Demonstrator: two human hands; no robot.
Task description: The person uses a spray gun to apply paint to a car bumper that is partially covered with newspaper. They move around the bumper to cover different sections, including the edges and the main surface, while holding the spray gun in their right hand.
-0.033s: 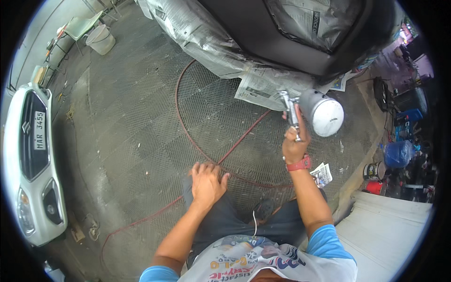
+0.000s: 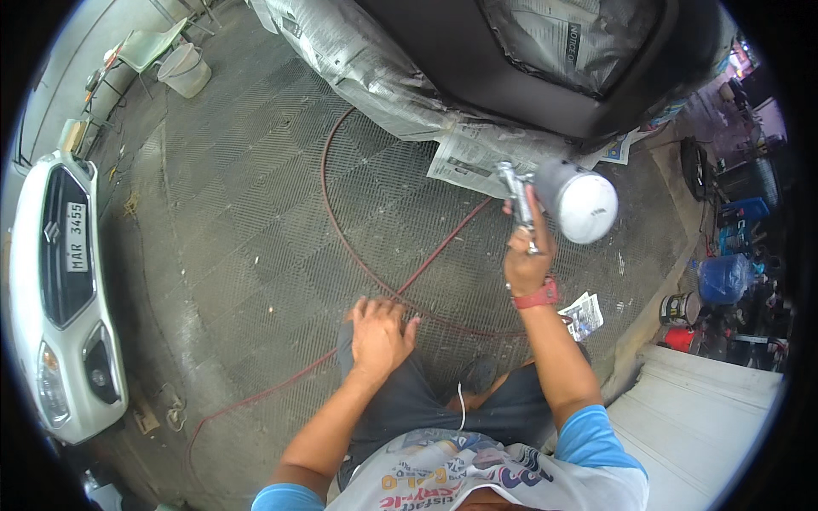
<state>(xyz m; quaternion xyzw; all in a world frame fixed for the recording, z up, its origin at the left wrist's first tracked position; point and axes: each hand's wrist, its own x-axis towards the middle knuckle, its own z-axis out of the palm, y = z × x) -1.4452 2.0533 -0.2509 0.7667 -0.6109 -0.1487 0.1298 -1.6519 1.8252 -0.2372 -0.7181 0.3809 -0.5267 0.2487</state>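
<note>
My right hand (image 2: 530, 255) is wrapped round the handle of a metal paint spray gun (image 2: 517, 200), with a red watch on the wrist. A round cup with a white lid (image 2: 589, 209) is fixed to the gun, on its right side. Just beyond them is a dark grey vehicle panel (image 2: 545, 115) with a masked opening, and newspaper (image 2: 469, 162) hangs under its lower edge. My left hand (image 2: 382, 336) rests on my left knee, its fingers loosely spread and holding nothing.
A red hose (image 2: 328, 200) loops across the textured floor in front of me. At the left stands a white car front (image 2: 30, 315), with a white bucket (image 2: 184, 71) and a chair (image 2: 145, 49) farther back. Cans and a blue container (image 2: 722, 279) line the right side.
My right hand and the spray gun have shifted slightly left. My left hand stays on the knee.
</note>
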